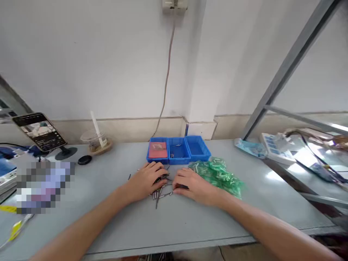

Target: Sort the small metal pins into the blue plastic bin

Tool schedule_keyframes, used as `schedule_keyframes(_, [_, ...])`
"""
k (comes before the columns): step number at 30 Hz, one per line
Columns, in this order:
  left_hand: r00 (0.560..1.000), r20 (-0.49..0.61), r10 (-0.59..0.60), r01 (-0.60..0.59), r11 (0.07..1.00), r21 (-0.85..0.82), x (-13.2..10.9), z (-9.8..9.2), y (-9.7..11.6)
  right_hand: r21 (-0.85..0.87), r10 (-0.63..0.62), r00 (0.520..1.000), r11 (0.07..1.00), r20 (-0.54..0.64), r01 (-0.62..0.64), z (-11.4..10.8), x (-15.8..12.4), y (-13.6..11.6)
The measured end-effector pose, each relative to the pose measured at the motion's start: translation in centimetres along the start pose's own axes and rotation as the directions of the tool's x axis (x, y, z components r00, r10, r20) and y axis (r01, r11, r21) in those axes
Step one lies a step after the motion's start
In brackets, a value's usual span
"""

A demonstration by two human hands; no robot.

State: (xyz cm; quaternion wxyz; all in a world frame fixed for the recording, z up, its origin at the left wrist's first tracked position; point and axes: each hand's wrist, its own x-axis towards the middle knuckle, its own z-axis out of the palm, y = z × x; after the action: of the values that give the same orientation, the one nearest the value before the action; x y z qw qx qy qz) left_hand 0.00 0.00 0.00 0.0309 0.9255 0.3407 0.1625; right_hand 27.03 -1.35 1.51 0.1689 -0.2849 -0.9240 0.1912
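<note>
So the pins (158, 199) sit in a loose heap on the table (136, 230), right between the two hands, with part of the heap tucked under the left hand (148, 180). Those left fingers curl over the top, thumb spread a bit, dark bits showing in the gap. Can't tell if it actually has hold of any. Right hand (190, 184) is half closed at the heap's right edge, thumb close to the fingers, something dark in between; can't tell if that's gripped either.

Axis-wise they're a mess: one long pin points back toward the wearer, just below the left thumb, so left is nearer. Another lies more crosswise, its right end just by the right thumb, so right is nearer there. From the left grip, the visible pins lie toward the wearer and rightward; from the right grip, leftward. Blue bins (179, 151) sit just beyond, green bags (223, 177) beside the right wrist.
</note>
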Motion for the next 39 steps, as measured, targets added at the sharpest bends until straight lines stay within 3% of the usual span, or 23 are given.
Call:
schedule_keyframes(12, [1.0, -0.015, 0.016, -0.016, 1.0, -0.002, -0.1, -0.4, 0.1, -0.008, 0.114, 0.992, 0.993, -0.056, -0.114, 0.2, -0.2, 0.1])
schedule_keyframes(17, [1.0, -0.025, 0.015, -0.016, 1.0, -0.017, 0.0, -0.7, 0.3, 0.282, 0.303, 0.93, 0.929, -0.21, -0.239, 0.1, 0.4, 0.3])
schedule_keyframes(22, [0.999, -0.03, 0.027, -0.028, 0.999, -0.018, -0.1, -0.7, 0.2, 0.508, 0.433, 0.836, 0.831, -0.337, -0.226, -0.5, 0.8, 0.6])
schedule_keyframes(26, [0.999, -0.024, 0.023, -0.024, 0.999, -0.022, -0.1, -0.6, 0.2, 0.669, 0.543, 0.774, 0.711, -0.325, -0.217, -0.7, 0.8, 1.1])
schedule_keyframes(31, [1.0, 0.003, 0.004, -0.004, 1.0, -0.022, -0.1, -0.7, 0.2, 0.781, 0.568, 0.779, 0.6, -0.264, -0.173, -0.6, 1.0, 0.9])
schedule_keyframes(34, [1.0, -0.005, 0.008, -0.008, 1.0, -0.024, -0.1, -0.7, 0.2, 0.708, 0.539, 0.779, 0.682, -0.321, -0.18, -0.6, 0.9, 0.6])
schedule_keyframes(37, [0.999, -0.031, 0.019, -0.02, 0.999, -0.029, -0.1, -0.7, 0.2, 0.497, 0.444, 0.779, 0.845, -0.443, -0.199, -0.7, 0.7, 0.3])
schedule_keyframes(39, [0.999, -0.044, 0.026, -0.027, 0.999, -0.032, -0.1, -0.7, 0.2, 0.384, 0.382, 0.785, 0.901, -0.487, -0.2, -0.7, 0.6, 0.2])
